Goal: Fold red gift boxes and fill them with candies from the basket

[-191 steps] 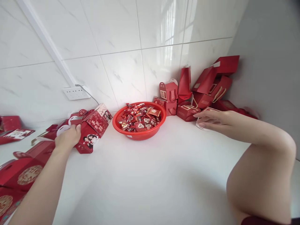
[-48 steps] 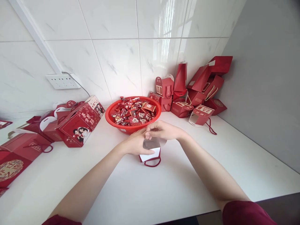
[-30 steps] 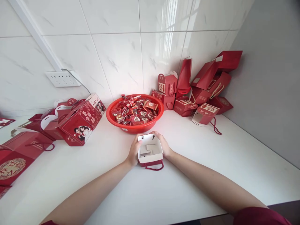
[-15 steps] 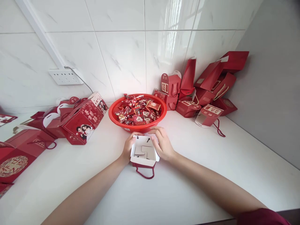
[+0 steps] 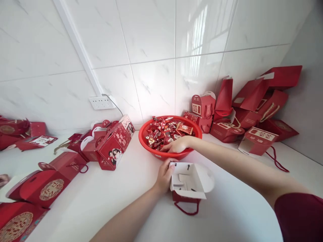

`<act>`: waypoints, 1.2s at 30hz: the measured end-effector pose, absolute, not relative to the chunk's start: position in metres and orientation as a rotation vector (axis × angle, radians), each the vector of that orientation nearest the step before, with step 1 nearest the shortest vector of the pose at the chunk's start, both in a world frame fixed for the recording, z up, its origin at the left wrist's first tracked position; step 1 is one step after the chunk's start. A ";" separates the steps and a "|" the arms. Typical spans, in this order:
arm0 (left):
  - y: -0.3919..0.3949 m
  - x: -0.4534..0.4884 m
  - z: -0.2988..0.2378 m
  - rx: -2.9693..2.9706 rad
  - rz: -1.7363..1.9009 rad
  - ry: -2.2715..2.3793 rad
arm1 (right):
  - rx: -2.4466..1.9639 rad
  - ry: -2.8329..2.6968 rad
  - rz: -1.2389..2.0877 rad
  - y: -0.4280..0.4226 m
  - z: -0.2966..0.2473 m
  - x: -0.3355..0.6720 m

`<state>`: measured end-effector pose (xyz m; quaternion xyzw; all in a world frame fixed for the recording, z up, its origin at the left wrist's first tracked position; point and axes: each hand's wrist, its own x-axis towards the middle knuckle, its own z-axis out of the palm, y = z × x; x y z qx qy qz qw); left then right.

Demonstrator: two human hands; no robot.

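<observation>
My left hand (image 5: 164, 176) grips the left wall of a small red gift box (image 5: 188, 200), thumb inside the rim and fingers outside. The box stands with its top spread, showing a white inside with folded bottom flaps. A dark red cord handle (image 5: 188, 213) hangs at its near side. My right hand (image 5: 178, 145) reaches over the near rim of a red plastic basket (image 5: 145, 148). Its fingers stretch out onto the red-wrapped candies (image 5: 161, 129) heaped there. The fingertips are partly hidden among the wrappers, and no candy shows in the hand.
Red gift boxes (image 5: 111, 148) stand at the left, with larger ones (image 5: 47, 188) nearer me. More boxes (image 5: 259, 141) are piled at the right near a grey panel. Behind are a tiled wall and a socket strip (image 5: 102, 103). Another person's hand (image 5: 3, 180) shows at the left edge.
My right hand has left the box's right side and moved into the candy basket. My left hand keeps its hold on the box. The view has swung left.
</observation>
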<state>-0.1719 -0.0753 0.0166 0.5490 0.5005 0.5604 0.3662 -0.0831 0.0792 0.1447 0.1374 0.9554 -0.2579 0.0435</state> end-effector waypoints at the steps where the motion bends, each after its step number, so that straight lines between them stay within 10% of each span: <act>1: -0.075 -0.172 0.016 1.413 1.437 1.281 | 0.456 2.914 -0.732 0.082 0.142 -0.086; 23: -0.068 -0.170 0.019 1.397 1.370 1.233 | 0.346 2.842 -0.845 0.109 0.125 -0.081; 31: -0.063 -0.172 0.020 1.337 1.347 1.252 | 0.456 2.803 -1.851 0.120 0.101 -0.036; 36: -0.063 -0.173 0.018 1.292 1.333 1.246 | 0.522 2.903 -1.866 0.117 0.090 -0.038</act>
